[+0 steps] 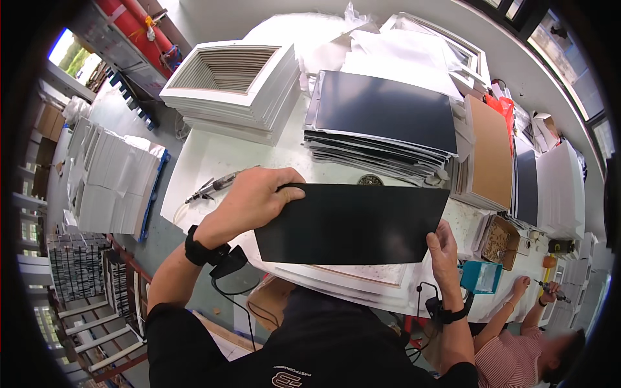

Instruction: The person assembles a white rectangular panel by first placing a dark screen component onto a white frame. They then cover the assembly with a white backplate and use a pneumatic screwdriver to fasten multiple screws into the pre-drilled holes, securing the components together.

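Observation:
A flat black rectangular panel (349, 226) is held level in front of me, over the near edge of the table. My left hand (268, 194) grips its far left corner, thumb on top and fingers beneath. At the panel's right edge, my right hand (443, 252) pinches it with the thumb on the upper face. Partly under the panel lies a white frame (336, 284) on a white stack. Left of the panel, a pneumatic screwdriver-like tool (217, 186) rests on the table. A small round dish of dark bits (370, 180) sits just beyond the panel.
Beyond stand a stack of white frames (226, 90) and a pile of dark panels (388, 107). Brown boards (490, 152), a tray of small parts (499, 242) and a teal bin (482, 278) are on the right. A co-worker in a striped shirt (511, 355) holds a tool nearby.

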A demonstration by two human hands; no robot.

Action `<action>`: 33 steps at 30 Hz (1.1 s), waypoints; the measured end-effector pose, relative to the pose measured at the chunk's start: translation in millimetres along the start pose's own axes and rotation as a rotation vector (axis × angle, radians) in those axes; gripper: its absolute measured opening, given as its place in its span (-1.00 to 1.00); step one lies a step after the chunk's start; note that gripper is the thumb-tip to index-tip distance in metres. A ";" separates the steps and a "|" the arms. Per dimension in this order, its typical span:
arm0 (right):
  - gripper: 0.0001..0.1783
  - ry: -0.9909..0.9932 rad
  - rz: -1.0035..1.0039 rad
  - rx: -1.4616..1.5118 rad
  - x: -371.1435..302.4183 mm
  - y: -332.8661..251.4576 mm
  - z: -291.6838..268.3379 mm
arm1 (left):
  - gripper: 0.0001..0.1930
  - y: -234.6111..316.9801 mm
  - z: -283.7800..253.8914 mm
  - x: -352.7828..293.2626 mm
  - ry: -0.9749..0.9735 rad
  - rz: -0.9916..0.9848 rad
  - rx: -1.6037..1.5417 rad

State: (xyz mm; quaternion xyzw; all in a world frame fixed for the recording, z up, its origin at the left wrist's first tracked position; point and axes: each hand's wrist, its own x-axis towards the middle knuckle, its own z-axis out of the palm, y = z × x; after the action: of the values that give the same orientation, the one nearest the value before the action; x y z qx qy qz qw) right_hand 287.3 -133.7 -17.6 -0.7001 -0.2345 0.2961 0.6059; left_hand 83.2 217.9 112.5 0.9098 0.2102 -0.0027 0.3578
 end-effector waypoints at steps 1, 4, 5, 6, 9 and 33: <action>-0.47 -0.031 0.061 -0.077 -5.5 5.0 2.9 | -0.80 -7.0 10.7 -1.1 -0.096 -0.076 0.010; -0.56 0.087 0.209 0.318 -25.7 45.5 22.0 | -0.79 -50.3 57.4 -5.0 -0.114 0.049 -0.011; -0.58 0.129 0.251 0.377 -32.5 59.5 24.2 | -0.79 -60.6 72.7 -3.0 -0.136 0.038 -0.054; -0.59 0.148 0.292 0.394 -36.3 71.9 24.1 | -0.79 -72.6 85.9 -1.9 -0.158 0.029 -0.094; -0.60 0.201 0.399 0.449 -46.5 102.0 17.5 | -0.79 -112.6 116.3 -7.3 0.113 -0.121 -0.201; -0.52 0.294 0.507 0.432 -26.1 168.8 20.0 | -0.51 -198.4 217.4 -67.3 0.365 -0.266 -0.059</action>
State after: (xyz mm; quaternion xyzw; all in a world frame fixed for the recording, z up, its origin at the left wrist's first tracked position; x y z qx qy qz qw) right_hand 249.5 -163.8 -182.7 -0.6270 0.1040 0.3758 0.6744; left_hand -22.8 180.6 -167.7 0.8487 0.3893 0.1210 0.3369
